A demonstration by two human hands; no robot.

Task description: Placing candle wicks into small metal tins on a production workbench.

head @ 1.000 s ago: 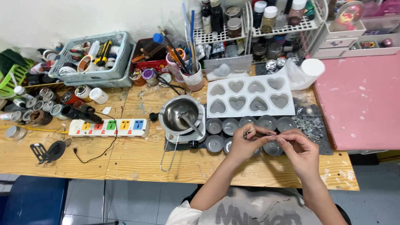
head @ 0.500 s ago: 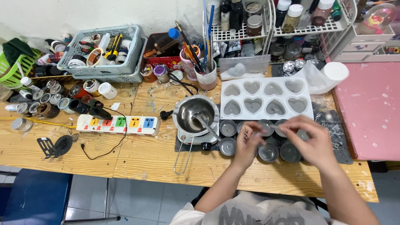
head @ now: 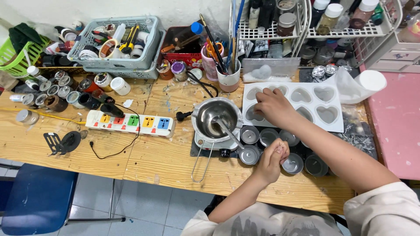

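White silicone, by the look of it, makes up the heart-cavity mould [head: 306, 102] lying flat on the wooden counter [head: 144, 161], just behind a cluster of small round metal tins [head: 267, 137]. My right hand [head: 273, 107] rests on the mould's near-left corner, fingers curled down onto a cavity there; whether it pinches anything I cannot tell. My left hand [head: 273, 159] is closed into a loose fist above the tins, beside one tin near the small steel pot [head: 216, 116] with its spoon; if something tiny sits inside that fist, it is hidden from me. I judge the mould to be light, floppy and a little grippy: it would sag if lifted by one corner, so I would take it by both long edges. The tins look thin, light and easy to tip or slide, best held by the rim between thumb and fingers. The pot sits on a small base and may be hot.
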